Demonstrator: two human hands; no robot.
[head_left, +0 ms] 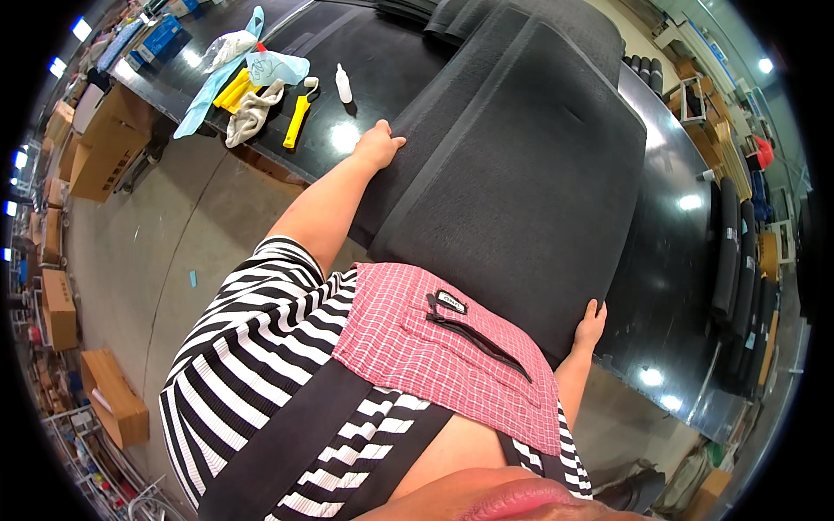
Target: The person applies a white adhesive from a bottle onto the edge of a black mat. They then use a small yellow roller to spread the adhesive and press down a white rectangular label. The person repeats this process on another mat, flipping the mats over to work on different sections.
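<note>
Our big black sheet (539, 182) lies on the middle of the dark table (665, 286), and its close end seems to poke out past the table's near edge. We guess it is bendy and a bit squashy, like a floor mat, and not easy to break. It may be light for its size but floppy, so we think two hands far apart, one on each side edge, would hold it best. It looks dull, with tiny bumps, rounded corners and a small dent toward its far end. Another black sheet (426, 122) peeks out from under it, on its left side.

Our left hand (378, 146) is curled at the left edge of that under sheet, by the table's near side. Our right hand (591, 326) is at the top sheet's right edge, just by the table's near edge. We can't be sure how tightly either one pinches.

On the table's left part are a white bottle (344, 85), a yellow-handled roller (298, 120) and a cloth glove (253, 115). Black rolls (728, 252) stand at the table's right end.
</note>
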